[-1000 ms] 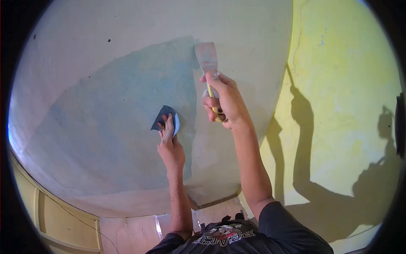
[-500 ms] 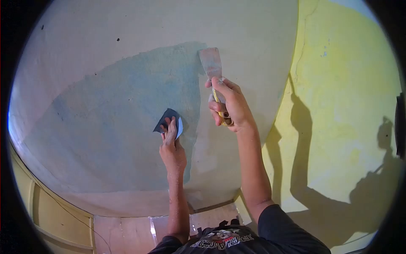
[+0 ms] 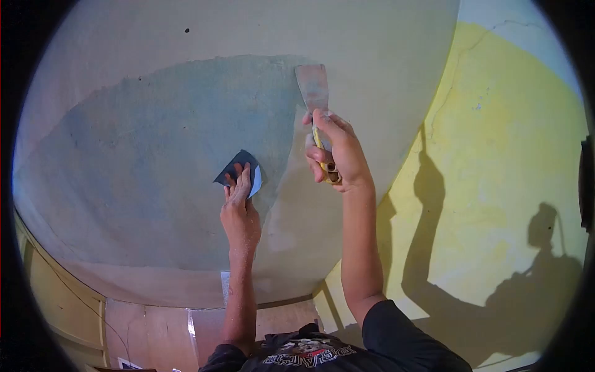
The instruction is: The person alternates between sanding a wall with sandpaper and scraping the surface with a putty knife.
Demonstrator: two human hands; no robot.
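Observation:
My right hand [image 3: 347, 155] is wrapped round the yellow handle of a putty knife [image 3: 313, 85], thumb up near the blade. The wide, stained blade points upward, overlapping the upper right border of a blue-grey patch [image 3: 186, 130] on the pale surface. Lower and to the left, my left hand [image 3: 240, 214] holds a folded sheet of sandpaper [image 3: 230, 168], dark on one side and whitish on the other. Its fingers press over the sheet in front of the blue-grey patch. Dust speckles both my forearms.
A yellow wall [image 3: 483, 161] with a crack near its top meets the pale surface at right and carries my shadow [image 3: 527, 279]. A small dark hole [image 3: 186, 30] marks the surface at the top. Brownish panels [image 3: 155, 328] and a thin cable [image 3: 74, 291] show below.
The view has shifted, with the wall's marks now sitting differently in it. My left hand and the sandpaper appear slightly further left and up; the putty knife blade stands a little higher.

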